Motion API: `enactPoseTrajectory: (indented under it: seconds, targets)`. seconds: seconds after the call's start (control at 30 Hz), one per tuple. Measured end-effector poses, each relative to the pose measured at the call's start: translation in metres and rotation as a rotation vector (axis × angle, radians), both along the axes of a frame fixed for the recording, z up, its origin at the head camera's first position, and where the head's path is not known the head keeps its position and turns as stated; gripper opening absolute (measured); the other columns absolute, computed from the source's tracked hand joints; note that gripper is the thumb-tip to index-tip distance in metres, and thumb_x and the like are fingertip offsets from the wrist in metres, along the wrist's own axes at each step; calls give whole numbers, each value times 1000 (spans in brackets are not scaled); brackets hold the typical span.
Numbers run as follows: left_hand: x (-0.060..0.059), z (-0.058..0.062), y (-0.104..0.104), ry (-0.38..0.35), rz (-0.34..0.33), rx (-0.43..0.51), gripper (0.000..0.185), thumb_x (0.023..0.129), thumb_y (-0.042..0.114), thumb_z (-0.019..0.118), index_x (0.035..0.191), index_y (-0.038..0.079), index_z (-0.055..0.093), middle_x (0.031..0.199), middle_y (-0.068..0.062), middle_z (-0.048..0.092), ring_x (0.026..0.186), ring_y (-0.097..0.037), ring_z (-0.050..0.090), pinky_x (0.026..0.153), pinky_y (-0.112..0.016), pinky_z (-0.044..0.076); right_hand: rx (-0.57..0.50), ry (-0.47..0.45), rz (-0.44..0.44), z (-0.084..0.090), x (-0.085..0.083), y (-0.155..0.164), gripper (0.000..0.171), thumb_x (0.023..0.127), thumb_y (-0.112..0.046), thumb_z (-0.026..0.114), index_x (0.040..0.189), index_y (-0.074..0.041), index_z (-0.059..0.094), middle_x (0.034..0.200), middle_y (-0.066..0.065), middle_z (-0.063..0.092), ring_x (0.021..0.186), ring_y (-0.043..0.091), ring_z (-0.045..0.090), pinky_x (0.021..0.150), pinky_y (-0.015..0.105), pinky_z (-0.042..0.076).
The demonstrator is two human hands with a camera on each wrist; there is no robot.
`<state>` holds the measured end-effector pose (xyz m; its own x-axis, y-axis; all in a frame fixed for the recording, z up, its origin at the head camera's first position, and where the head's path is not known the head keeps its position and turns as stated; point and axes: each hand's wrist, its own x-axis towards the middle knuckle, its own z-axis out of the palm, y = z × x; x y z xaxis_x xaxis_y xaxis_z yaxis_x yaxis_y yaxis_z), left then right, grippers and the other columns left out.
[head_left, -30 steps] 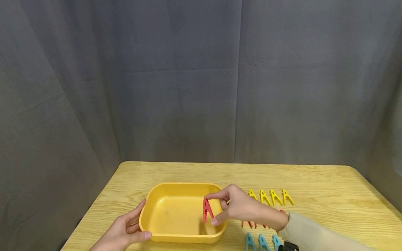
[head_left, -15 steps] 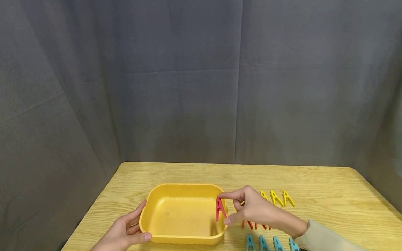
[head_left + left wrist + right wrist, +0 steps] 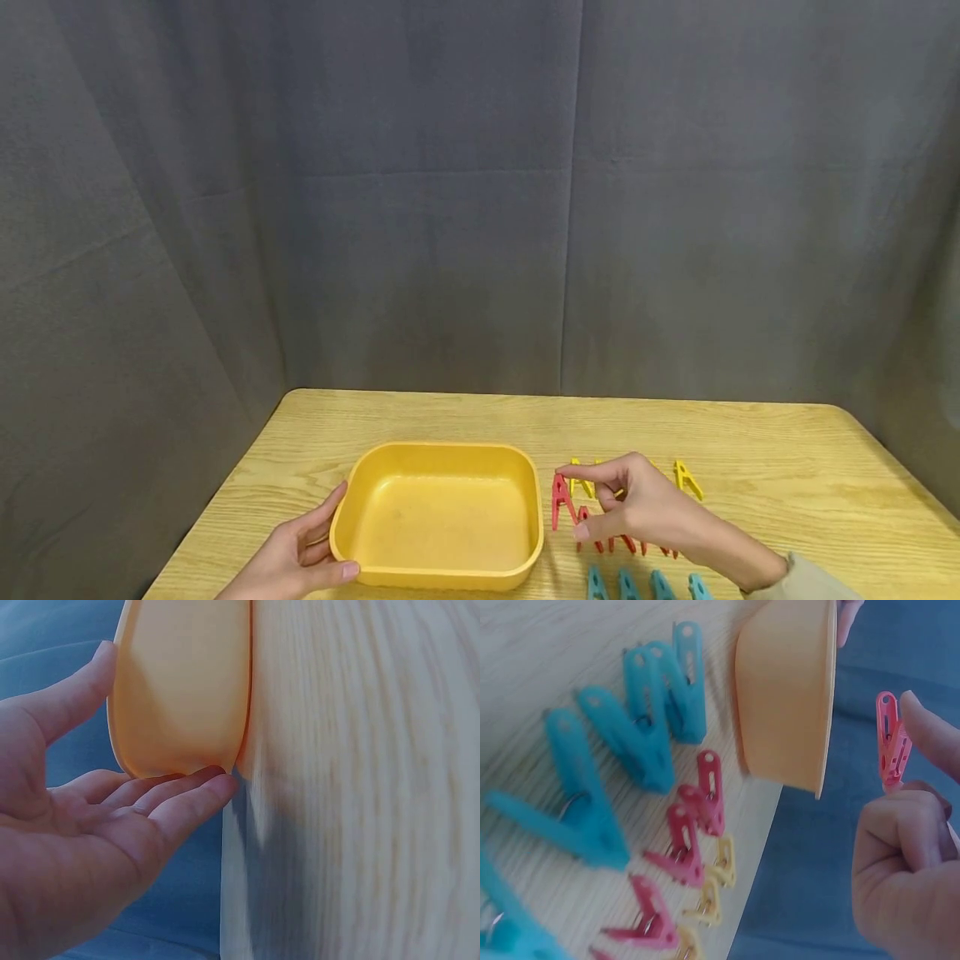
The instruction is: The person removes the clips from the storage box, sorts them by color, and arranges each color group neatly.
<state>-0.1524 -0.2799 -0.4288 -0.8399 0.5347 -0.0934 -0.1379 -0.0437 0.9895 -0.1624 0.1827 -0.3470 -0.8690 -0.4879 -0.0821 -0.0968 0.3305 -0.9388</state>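
A red clothespin (image 3: 561,500) is pinched between the index finger and thumb of my right hand (image 3: 648,508), just right of the yellow plastic basin (image 3: 442,517). In the right wrist view this clothespin (image 3: 891,742) appears apart from the rows on the table. My left hand (image 3: 296,546) rests against the basin's left end, thumb at the front rim and fingers along the side. The left wrist view has those fingers nearly straight, their tips touching the basin wall (image 3: 187,682). No clothespin shows inside the basin.
Right of the basin, clothespins lie in rows on the wooden table (image 3: 810,483): yellow ones (image 3: 686,479) farthest, several red ones (image 3: 622,544) in the middle, several blue ones (image 3: 628,583) nearest. A grey curtain (image 3: 420,250) hangs behind the table.
My right hand has moved right with the red clothespin, from over the basin to past its right rim. The left hand stays at the basin.
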Motion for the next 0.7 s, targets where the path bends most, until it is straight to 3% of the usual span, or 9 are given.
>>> enactPoseTrajectory:
  seconds: [0.17,0.37,0.5,0.7]
  targets:
    - [-1,0,2,26,-5,-22,97,101,3,69,163,-7,-5,163,-41,10,140,-39,47,101,-39,55,34,3,-58,-1,6,19,65,86,-9,87,146,0,62,62,-3,24,51,15,12,43,28,17]
    - [0,-1,1,-5,-10,-6,95,103,2,67,163,-4,-6,165,-38,8,139,-31,51,103,-39,54,60,-12,-96,-3,14,45,68,88,-11,86,148,4,58,61,-4,22,51,14,11,44,32,16]
    - [1,0,0,-30,4,-10,95,103,2,66,164,-3,-6,166,-36,6,138,-29,52,103,-40,54,22,-30,-96,-7,15,61,68,91,-7,82,150,8,52,61,-1,19,52,17,11,47,35,22]
    - [1,2,1,-9,-4,-36,95,104,3,66,163,-5,-7,165,-38,6,140,-35,48,102,-40,54,-16,-88,-112,-14,21,94,69,93,-3,79,152,11,46,63,-1,18,52,17,10,44,37,16]
